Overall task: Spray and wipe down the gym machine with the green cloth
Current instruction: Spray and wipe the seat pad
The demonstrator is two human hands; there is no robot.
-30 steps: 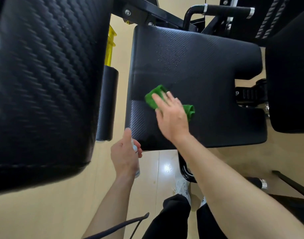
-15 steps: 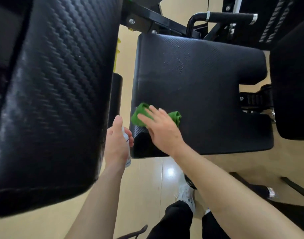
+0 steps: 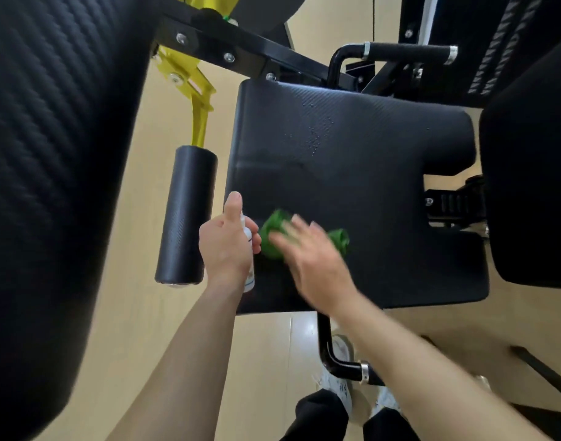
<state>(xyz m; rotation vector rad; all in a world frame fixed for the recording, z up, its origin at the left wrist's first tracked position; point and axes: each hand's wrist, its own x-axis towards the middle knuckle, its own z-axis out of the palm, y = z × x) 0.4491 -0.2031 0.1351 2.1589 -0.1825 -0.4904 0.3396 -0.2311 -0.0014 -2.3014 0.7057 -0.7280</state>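
The green cloth [image 3: 269,240] is seen bunched on the near-left part of the black seat pad [image 3: 384,192], lying flat against the textured vinyl. It is covered across its middle by the right hand [image 3: 314,265], with green showing on both sides of the fingers. That grip is loose and wide: the fingers are laid out straight over the cloth and nothing is curled round it. The hand is badly blurred, so finer detail cannot be told.

Just beside it, at the pad's left edge, a small white spray bottle [image 3: 249,275] is held upright by the left hand [image 3: 225,249]. Here the grip is closed tight round the bottle, with the thumb raised at the top. The nozzle itself is hidden, so it cannot be told which way it is pointed.

Further up the pad, a scatter of fine droplets [image 3: 315,138] is seen, well apart from the cloth.

To the left of the pad, a black roller pad [image 3: 187,214] is hung from a yellow bracket [image 3: 198,100]. Beyond that, the left of the view is filled by a large black backrest pad [image 3: 50,154]. A black handle bar [image 3: 406,52] with silver rings is seen behind the seat, and another dark pad [image 3: 533,186] at the right edge. Below, pale wooden floor [image 3: 139,329] and white shoes [image 3: 341,386] are shown.
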